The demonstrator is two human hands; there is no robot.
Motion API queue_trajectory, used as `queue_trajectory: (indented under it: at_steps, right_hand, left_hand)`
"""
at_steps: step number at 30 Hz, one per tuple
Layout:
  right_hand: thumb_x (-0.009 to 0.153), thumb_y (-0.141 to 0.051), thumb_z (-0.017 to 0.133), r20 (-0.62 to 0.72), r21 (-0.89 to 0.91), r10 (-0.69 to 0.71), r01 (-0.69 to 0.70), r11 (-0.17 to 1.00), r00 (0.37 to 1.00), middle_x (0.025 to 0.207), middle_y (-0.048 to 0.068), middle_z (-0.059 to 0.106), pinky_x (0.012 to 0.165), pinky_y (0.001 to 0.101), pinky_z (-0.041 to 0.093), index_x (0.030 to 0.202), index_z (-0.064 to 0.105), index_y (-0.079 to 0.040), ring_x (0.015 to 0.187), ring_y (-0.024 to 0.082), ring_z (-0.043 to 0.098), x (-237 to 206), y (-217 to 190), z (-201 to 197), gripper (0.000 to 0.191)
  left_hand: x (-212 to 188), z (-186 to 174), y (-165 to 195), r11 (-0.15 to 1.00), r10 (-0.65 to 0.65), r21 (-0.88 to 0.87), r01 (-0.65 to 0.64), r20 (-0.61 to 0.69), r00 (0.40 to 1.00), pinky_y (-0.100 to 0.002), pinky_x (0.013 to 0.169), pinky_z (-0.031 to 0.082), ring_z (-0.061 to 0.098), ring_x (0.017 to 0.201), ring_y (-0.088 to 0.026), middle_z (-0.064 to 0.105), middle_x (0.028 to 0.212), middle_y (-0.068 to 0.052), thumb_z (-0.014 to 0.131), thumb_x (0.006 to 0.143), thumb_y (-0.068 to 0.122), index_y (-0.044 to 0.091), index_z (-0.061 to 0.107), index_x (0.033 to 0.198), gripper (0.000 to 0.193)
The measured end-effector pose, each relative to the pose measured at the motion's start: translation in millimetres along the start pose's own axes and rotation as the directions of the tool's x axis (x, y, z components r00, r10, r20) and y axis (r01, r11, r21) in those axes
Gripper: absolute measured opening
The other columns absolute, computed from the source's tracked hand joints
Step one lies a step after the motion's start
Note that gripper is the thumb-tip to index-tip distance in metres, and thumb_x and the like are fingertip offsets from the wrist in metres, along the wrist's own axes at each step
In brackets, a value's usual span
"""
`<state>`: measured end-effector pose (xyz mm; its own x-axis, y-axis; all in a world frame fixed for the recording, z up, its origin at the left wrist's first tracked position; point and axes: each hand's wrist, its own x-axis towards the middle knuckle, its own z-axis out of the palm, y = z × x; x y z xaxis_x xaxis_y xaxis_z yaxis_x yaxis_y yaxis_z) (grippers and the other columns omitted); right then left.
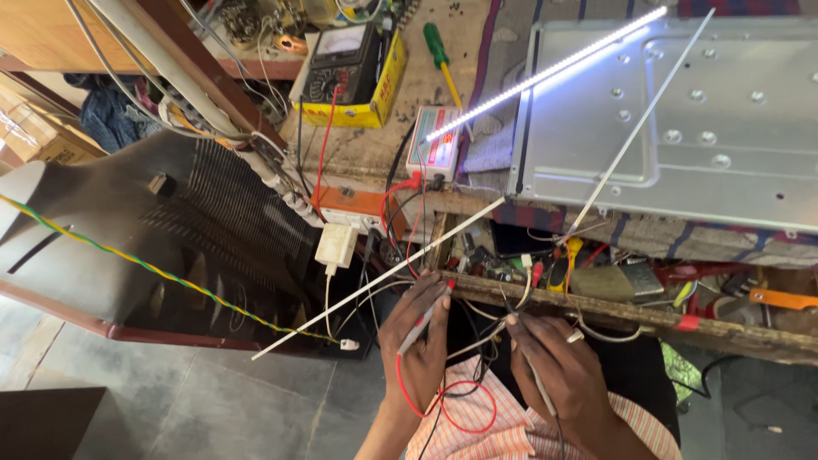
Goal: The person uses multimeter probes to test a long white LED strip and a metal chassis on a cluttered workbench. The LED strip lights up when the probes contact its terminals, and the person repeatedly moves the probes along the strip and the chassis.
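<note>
Head view: two hands, left [419, 336] grasping one red probe [423, 322], right [558, 370] one black probe [540, 388].

This is an electronics repair workshop. A crowded wooden workbench [477, 291] carries a multimeter [345, 64] in a yellow box, a screwdriver [441, 53], tangled wires [400, 213], a lit light strip [545, 75] and a bare metal back panel [682, 119].

A long thin white strip [375, 281] is laid slanting btwn the black ribbed plastic cover [170, 230] on the left & the open wooden drawer [596, 311] on the right. Behind the drawer, a big grey metal panel [724, 128] is laid on the bench, w/ a lit strip [545, 75] on it.
</note>
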<state>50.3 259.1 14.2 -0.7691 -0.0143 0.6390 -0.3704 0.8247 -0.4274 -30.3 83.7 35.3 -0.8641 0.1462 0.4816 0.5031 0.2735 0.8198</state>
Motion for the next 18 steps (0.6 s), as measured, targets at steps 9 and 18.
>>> queue_trajectory:
  at_steps: [9,18]
  right_hand:
    - [0.077,0.006,0.071,-0.047,0.01,-0.025,0.025,1.0,0.999,0.105,0.019,0.073,0.077,0.037,0.059,0.103,0.069,0.009,0.093,0.032,0.073,0.4,-0.8,3.4,0.026]
    - [0.078,0.003,0.072,-0.032,0.02,0.035,-0.034,0.999,0.999,0.102,0.019,0.072,0.079,0.0387,0.059,0.108,0.07,0.009,0.093,0.032,0.073,-2.4,-5.7,7.0,0.031]
  left_hand:
    - [-0.4,-0.7,2.4,1.0,-0.023,-0.011,0.023,-0.024,0.999,-0.037,0.099,0.056,0.073,0.118,-0.032,0.077,0.117,-0.019,0.068,0.095,0.004,-0.005,0.075,0.109,0.018]
    - [-2.5,-5.8,-1.3,1.0,-0.012,0.004,0.012,-0.023,1.0,-0.038,0.1,0.057,0.072,0.12,-0.033,0.076,0.117,-0.018,0.067,0.097,0.006,-0.003,0.076,0.11,0.018]
